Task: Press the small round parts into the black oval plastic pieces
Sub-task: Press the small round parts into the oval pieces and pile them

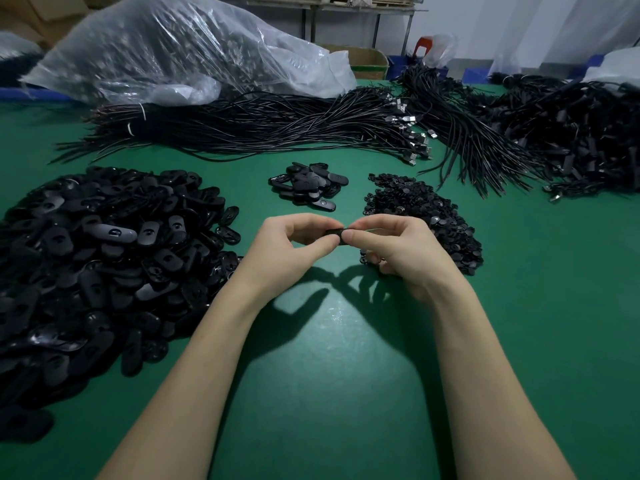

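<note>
A black oval plastic piece (pixel 340 235) is held above the green table between both hands. My left hand (pixel 294 247) pinches its left end with thumb and fingers. My right hand (pixel 398 247) pinches its right end, thumb on the near side; most of the piece is hidden by the fingers. A big heap of black oval pieces (pixel 104 268) lies to the left. A heap of small round parts (pixel 422 213) lies just right of my right hand. A small pile of oval pieces (pixel 308 185) sits beyond the hands.
Bundles of black cables (pixel 263 129) stretch across the back of the green table (pixel 329 375), with a denser tangle of cables (pixel 571 133) at the right. A large clear plastic bag (pixel 173 53) lies at the back left.
</note>
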{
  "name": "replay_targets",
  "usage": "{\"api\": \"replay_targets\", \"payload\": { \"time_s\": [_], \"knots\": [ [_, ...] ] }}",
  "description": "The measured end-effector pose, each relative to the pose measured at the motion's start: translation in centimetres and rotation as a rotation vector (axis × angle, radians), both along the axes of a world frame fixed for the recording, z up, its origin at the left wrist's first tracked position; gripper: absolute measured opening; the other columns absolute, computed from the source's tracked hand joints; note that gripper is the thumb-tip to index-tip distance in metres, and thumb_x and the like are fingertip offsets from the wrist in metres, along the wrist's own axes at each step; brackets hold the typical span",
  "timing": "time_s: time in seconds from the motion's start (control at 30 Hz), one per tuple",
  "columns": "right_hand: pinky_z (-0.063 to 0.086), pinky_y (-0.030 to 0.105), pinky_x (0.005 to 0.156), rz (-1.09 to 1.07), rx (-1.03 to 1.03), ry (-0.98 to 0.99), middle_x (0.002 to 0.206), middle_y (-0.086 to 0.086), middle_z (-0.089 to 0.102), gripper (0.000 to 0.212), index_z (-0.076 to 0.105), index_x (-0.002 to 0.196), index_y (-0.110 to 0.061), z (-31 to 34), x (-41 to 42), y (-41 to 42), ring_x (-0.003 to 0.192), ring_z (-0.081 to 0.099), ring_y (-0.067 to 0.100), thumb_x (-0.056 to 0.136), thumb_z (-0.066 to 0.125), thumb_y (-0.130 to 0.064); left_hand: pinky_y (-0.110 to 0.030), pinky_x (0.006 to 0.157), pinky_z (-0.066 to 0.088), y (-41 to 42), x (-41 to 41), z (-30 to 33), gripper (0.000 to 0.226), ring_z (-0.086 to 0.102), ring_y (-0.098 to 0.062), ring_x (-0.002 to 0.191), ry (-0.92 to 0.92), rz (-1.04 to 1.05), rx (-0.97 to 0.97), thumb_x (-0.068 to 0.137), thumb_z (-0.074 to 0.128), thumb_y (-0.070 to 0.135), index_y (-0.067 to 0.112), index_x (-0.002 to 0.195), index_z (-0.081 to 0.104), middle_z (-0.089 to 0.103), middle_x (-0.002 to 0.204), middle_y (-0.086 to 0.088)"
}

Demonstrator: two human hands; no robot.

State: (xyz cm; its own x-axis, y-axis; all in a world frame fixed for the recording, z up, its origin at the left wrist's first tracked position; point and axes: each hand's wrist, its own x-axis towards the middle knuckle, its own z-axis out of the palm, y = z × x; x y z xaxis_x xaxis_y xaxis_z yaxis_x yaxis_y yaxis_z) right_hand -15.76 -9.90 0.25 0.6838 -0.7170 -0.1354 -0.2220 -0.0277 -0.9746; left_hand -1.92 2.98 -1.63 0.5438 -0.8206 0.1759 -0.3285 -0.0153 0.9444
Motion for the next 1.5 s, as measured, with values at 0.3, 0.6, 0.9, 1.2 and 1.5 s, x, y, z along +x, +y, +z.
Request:
{"api": "replay_targets", "payload": {
  "time_s": [0.3,0.6,0.9,1.2,1.5],
  "knots": [
    [0.053,0.018,0.055,0.023,-0.081,-0.026,0.074,0.004,0.077,0.007,0.077,0.092,-0.008,0.7,0.5,0.5,0.064,0.072,0.011,0.086,0.078,-0.005,-0.014,0.073,0.055,-0.1,-0.3,0.3,0.016,0.074,-0.006,0.086,0.14,0.085,-0.003,0.089,0.076,0.008,0.024,0.09,0.078,0.079,0.086,0.005],
    [0.059,0.024,0.061,0.004,-0.109,-0.032,0.074,0.008,0.078,0.008,0.076,0.092,-0.005,0.5,0.8,0.7,0.067,0.076,0.016,0.085,0.08,-0.004,-0.012,0.064,0.051,-0.1,-0.5,0.4,0.016,0.068,0.0,0.066,0.142,0.09,-0.02,0.089,0.075,0.005,0.021,0.089,0.078,0.078,0.08,0.007],
    [0.06,0.023,0.06,-0.002,-0.187,0.003,0.069,0.003,0.077,0.01,0.073,0.084,-0.012,-1.0,1.4,1.1,0.061,0.075,0.016,0.085,0.079,-0.004,-0.019,0.075,0.053,-0.2,-0.1,-0.6,0.013,0.07,-0.002,0.074,0.009,0.137,0.078,0.088,0.078,0.013,0.026,0.088,0.078,0.077,0.08,0.009],
    [0.061,0.027,0.059,0.013,-0.221,-0.004,0.074,0.006,0.075,0.01,0.071,0.084,-0.01,-1.9,1.4,1.2,0.06,0.075,0.018,0.086,0.078,-0.003,-0.018,0.076,0.054,-0.4,0.1,-0.9,0.017,0.071,-0.003,0.078,-0.082,0.136,0.12,0.089,0.076,0.015,0.031,0.083,0.074,0.076,0.079,0.01],
    [0.064,0.032,0.067,0.068,-0.21,-0.027,0.074,0.005,0.076,0.01,0.074,0.086,-0.012,-2.0,1.4,1.2,0.065,0.076,0.022,0.086,0.081,-0.005,-0.026,0.081,0.056,0.1,1.2,-1.3,0.011,0.073,-0.008,0.082,-0.01,0.059,0.116,0.089,0.077,0.014,0.025,0.09,0.077,0.078,0.084,0.006]
  ]
}}
